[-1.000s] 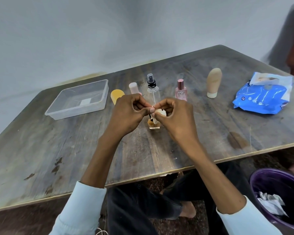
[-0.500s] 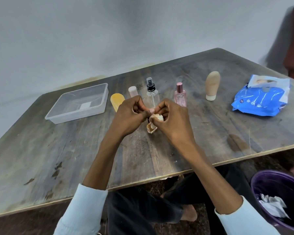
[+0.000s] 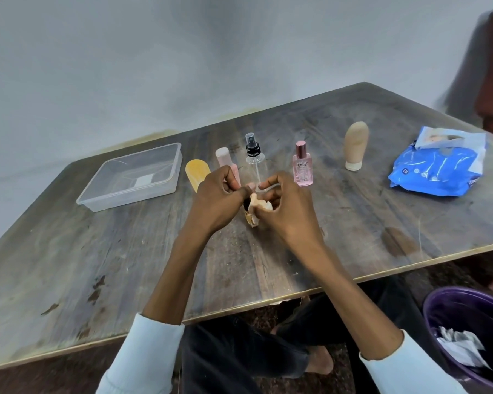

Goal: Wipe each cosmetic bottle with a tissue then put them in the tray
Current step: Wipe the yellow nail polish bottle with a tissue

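My left hand [image 3: 221,199] grips a small amber bottle [image 3: 251,218] with a dark cap just above the table. My right hand [image 3: 285,207] pinches a crumpled tissue [image 3: 261,204] against that bottle; most of the bottle is hidden by fingers and tissue. Behind my hands stand a yellow tube [image 3: 196,173], a pink tube [image 3: 225,157], a clear spray bottle [image 3: 254,157], a pink perfume bottle [image 3: 302,166] and a beige tube [image 3: 355,145]. The clear plastic tray [image 3: 131,177] lies at the back left with no bottles in it.
A blue tissue pack [image 3: 436,166] lies on the wooden table [image 3: 97,265] at the right. A purple bin [image 3: 473,336] holding used tissues stands on the floor at the lower right. A dark red chair is at the far right.
The small bottle has tilted in my hands and the tissue has shifted over it. The view has tipped down slightly.
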